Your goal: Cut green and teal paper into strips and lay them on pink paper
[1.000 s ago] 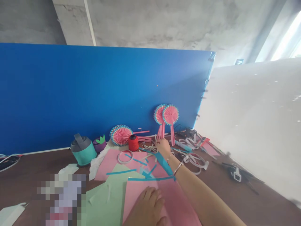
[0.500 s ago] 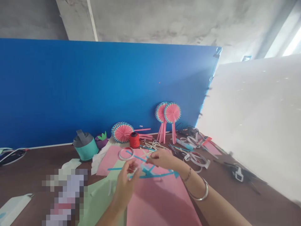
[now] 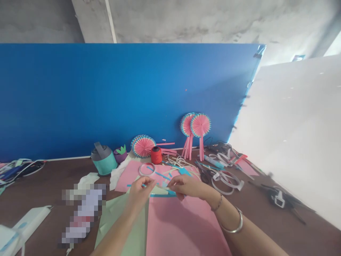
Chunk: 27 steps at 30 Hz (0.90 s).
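My left hand (image 3: 140, 195) is closed in a pinch, thumb against fingers, above the seam between the green paper (image 3: 121, 220) and the pink paper (image 3: 183, 224). Facing it, my right hand (image 3: 188, 186) pinches too, its fingertips pointing left. A thin pale strip (image 3: 162, 187) spans the small gap between the two sets of fingertips; its kind is hard to make out. Beneath the hands, a blue paper strip (image 3: 158, 195) lies along the pink sheet's far edge. Just beyond are a tape roll (image 3: 147, 169) and more narrow blue strips (image 3: 160, 173).
Behind stand a red thread spool (image 3: 156, 155), a folded pink paper fan (image 3: 144, 146) and two upright fans (image 3: 201, 125) against the blue partition (image 3: 106, 92). Scissors (image 3: 204, 174) and white strip coils (image 3: 226, 181) lie right. A teal container (image 3: 105, 164) stands left.
Both hands have levelled, with the right fingertips now lower and the left hand closing into a pinch. The view has turned slightly left, so the scene shifts right.
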Tool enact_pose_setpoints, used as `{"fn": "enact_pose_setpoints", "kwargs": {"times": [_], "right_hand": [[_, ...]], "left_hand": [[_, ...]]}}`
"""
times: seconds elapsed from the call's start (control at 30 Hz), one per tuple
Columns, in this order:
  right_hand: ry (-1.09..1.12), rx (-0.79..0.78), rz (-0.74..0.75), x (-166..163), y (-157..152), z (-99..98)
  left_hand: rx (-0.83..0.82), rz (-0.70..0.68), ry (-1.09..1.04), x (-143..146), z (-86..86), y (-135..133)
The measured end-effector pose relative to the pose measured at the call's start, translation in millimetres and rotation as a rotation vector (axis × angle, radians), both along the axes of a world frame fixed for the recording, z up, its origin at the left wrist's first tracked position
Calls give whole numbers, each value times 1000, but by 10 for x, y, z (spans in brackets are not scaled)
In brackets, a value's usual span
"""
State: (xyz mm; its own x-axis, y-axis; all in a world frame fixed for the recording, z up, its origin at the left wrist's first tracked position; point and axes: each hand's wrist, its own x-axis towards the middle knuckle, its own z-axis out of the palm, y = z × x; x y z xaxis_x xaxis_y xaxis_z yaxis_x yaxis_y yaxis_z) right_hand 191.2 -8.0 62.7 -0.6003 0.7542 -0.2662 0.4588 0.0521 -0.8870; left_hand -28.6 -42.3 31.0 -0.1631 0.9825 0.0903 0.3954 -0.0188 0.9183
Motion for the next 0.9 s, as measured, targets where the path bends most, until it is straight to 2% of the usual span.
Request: {"fn": "enact_pose_setpoints", "kwargs": {"times": [0.17,0.3,0.43,0.57,0.77,0.9], "right_hand": [[18,17,-152,47,-49,-269],[-111,222,-175,20,-106,-420],[-195,357,-160,-21,-133,-437],[-211,388,-166,-46,-132,-442],[-226,412,-170,-26,-140,-548],[-245,437,-167,-28,-149,-581]], "left_hand": [[-51,8,108,-119,-84,-50],[-19,-45,212,-157,-155,-143],[10,-82,309,-178,-167,-167],[-31,-116,357,-219,-213,-127],[-44,-150,381,-261,-332,-88],[-86,-132,405,-237,-311,-84]]}}
